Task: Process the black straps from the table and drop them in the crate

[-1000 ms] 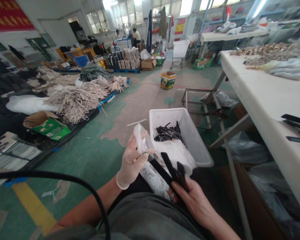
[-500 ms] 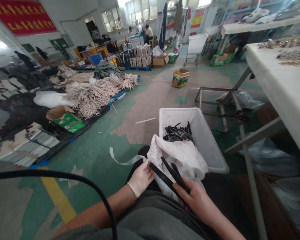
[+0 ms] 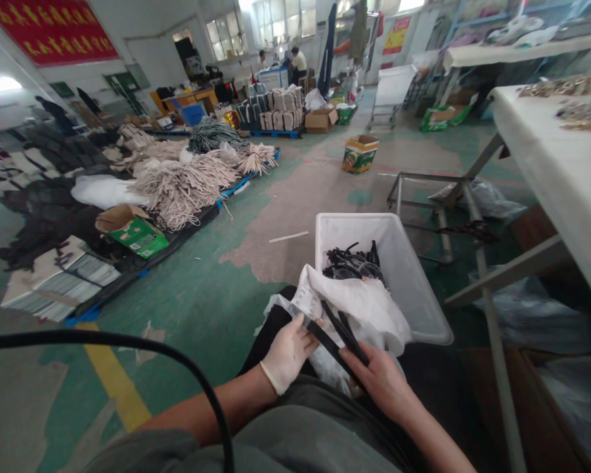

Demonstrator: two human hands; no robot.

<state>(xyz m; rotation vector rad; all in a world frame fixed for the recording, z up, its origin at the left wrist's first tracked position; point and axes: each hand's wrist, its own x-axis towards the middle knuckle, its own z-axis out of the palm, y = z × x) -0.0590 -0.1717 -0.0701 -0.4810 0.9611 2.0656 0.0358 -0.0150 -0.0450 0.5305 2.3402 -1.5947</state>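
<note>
My left hand [image 3: 288,351], in a pale glove, pinches the far end of a black strap [image 3: 326,338] between thumb and fingers. My bare right hand [image 3: 383,382] is closed around the same strap lower down, along with other black straps [image 3: 347,332] that stick up beside it. Beneath both hands a white woven sack [image 3: 364,301] lies over my lap and the near edge of a white plastic bin [image 3: 418,282]. Black pieces [image 3: 350,261] are heaped inside the bin. A crumpled translucent strip [image 3: 274,307] shows just beyond my left hand.
To the right stands a white-topped table [image 3: 551,144] with metal legs. A black cable [image 3: 177,360] arcs across the lower left. Beige cord bundles [image 3: 177,187] and a green carton [image 3: 138,235] lie to the left. Another carton [image 3: 360,154] stands ahead; two people sit far back.
The translucent strip that trailed out to the left is now drawn in near my left hand. My left hand has shifted slightly right, still at the strap's end. The view has moved slightly.
</note>
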